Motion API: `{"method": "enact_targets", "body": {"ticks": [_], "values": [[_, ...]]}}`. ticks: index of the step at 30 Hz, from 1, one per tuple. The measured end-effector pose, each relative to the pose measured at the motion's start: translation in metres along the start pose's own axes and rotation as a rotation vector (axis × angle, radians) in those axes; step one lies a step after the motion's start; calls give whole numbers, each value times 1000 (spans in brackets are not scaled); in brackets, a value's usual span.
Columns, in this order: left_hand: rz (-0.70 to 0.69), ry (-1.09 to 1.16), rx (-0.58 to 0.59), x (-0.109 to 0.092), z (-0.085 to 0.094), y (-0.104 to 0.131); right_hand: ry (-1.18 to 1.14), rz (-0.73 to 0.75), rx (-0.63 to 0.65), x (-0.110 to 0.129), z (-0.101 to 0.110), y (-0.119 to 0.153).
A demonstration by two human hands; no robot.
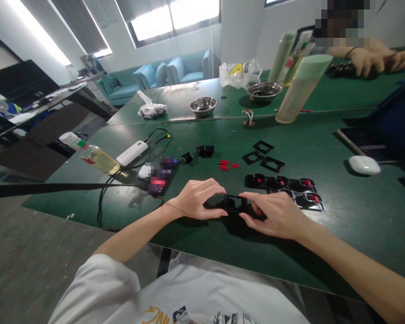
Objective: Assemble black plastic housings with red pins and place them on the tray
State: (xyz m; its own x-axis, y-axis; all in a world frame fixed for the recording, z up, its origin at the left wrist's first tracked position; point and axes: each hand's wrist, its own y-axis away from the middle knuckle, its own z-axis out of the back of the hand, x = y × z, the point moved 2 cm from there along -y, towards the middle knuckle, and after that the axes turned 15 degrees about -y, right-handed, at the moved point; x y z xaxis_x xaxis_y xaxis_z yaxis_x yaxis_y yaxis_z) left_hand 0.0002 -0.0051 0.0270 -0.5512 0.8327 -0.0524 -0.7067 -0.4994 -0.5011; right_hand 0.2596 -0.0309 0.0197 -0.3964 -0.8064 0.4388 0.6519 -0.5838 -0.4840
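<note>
A small black plastic frame (pixel 235 204) is held just over the table's front part, its opening showing between my hands. My left hand (pixel 200 199) pinches its left edge between thumb and fingers. On the opposite edge, my right hand (pixel 276 213) grips with thumb and forefinger. Beside the right hand lie several black plates with red inserts (pixel 307 183), in two rows. Farther off are flat black frames (pixel 272 164), a few small red clips (pixel 224 165) and black blocks (pixel 205 150).
Metal bowls (pixel 203 106) stand toward the back, near a plastic bag (pixel 239 74). At left are a bottle (pixel 97 157), a white power bank (pixel 132 153), cables and a phone (pixel 164 175). A tall tumbler (pixel 302 90) and white case (pixel 364 165) sit right. Another person's hands (pixel 367 60) are across the table.
</note>
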Motion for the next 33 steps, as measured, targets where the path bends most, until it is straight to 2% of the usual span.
{"method": "enact_targets", "body": {"ticks": [6, 11, 17, 26, 33], "values": [[-24, -12, 46, 0, -3, 0, 15, -14, 30, 0, -1, -1], [-55, -30, 9, -1, -3, 2, 19, 34, 1, 3, -1, -2], [-24, -63, 56, 0, -4, 2, 6, 19, -26, 5, -1, -3], [-29, -51, -62, 0, -1, 1, 31, -11, 6, 3, -2, -1], [-52, -71, -55, 0, -2, 2, -9, -2, 6, 3, -1, -3]]}}
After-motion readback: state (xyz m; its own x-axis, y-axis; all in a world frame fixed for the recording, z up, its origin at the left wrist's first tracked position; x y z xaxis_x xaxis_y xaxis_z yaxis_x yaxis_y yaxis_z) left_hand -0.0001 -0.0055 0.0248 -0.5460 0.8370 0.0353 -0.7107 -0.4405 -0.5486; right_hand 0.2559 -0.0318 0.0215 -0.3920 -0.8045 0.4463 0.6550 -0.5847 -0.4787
